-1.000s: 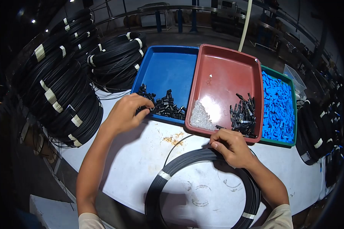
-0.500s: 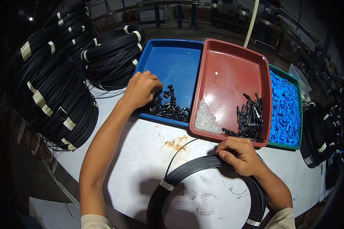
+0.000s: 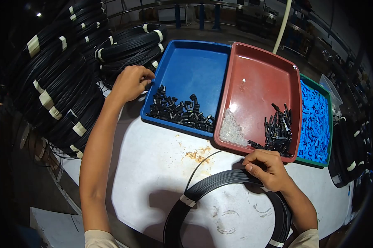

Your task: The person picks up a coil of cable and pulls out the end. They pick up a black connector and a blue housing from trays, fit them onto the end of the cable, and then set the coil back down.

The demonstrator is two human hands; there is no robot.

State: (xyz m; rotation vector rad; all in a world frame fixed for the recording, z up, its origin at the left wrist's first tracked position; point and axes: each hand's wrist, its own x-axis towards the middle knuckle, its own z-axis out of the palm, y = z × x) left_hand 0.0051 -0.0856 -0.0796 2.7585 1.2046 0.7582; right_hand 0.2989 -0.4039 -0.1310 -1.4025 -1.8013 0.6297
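My left hand (image 3: 133, 82) is over the left edge of the blue tray (image 3: 194, 62), its fingers curled; whatever it may hold is hidden. Small black connectors (image 3: 182, 111) lie heaped along the tray's near side. My right hand (image 3: 265, 167) is closed, thumb against forefinger, at the top of a black cable coil (image 3: 219, 178); a loose cable end (image 3: 201, 165) arcs up from the coil toward it. What sits in that pinch is too small to name. Just beyond this hand, the red tray (image 3: 260, 66) holds clear pieces (image 3: 232, 129) and black parts (image 3: 278, 128).
A green tray (image 3: 329, 140) with blue pieces (image 3: 314, 124) stands at the right. Taped black cable coils (image 3: 50, 95) are stacked at the left, more (image 3: 130, 47) behind the blue tray, and others (image 3: 339, 153) at the far right. White tabletop (image 3: 153, 157) has brown stains.
My left hand has moved left and up, from over the black connectors to the blue tray's outer edge. My right hand keeps its place at the coil. The whole view has shifted slightly.
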